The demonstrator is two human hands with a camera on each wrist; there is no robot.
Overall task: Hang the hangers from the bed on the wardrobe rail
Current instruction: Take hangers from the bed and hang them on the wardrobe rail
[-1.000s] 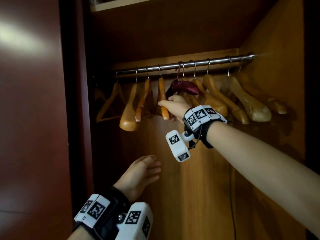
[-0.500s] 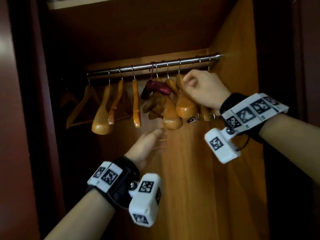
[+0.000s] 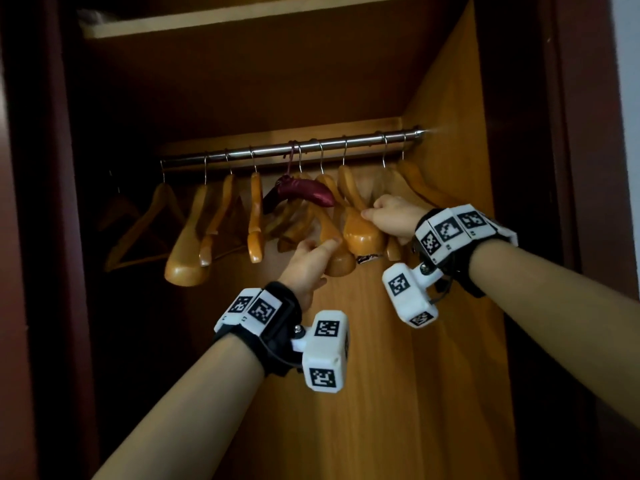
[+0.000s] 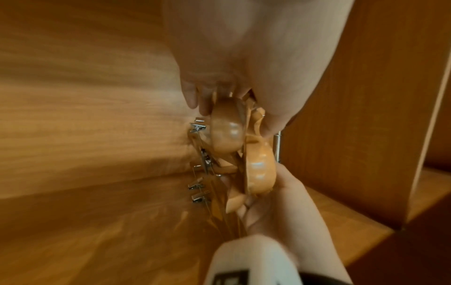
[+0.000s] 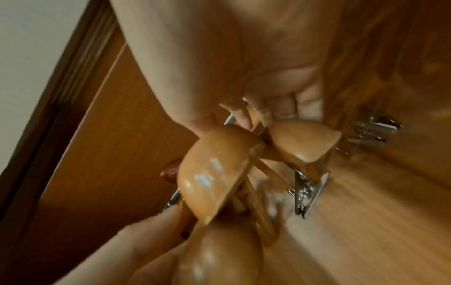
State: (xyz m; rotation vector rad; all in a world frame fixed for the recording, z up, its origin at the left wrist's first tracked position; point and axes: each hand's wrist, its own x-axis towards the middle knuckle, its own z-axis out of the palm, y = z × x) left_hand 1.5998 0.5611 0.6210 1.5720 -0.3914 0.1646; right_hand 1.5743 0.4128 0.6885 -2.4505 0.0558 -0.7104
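Note:
Several wooden hangers hang from the metal wardrobe rail, with one dark red padded hanger among them. My left hand reaches up and pinches the rounded end of a wooden hanger between thumb and fingers. Just right of it, my right hand grips the arm of the neighbouring wooden hanger, fingers curled round it. That hanger's broad end fills the right wrist view. The bed is out of sight.
Metal trouser clips dangle under the bunched hangers. The wardrobe's right side wall is close beside my right hand. A shelf runs above the rail. More hangers hang spaced out to the left, near the dark door frame.
My left hand rose from below and took hold of a hanger end. My right hand dropped from near the rail to a hanger's lower arm.

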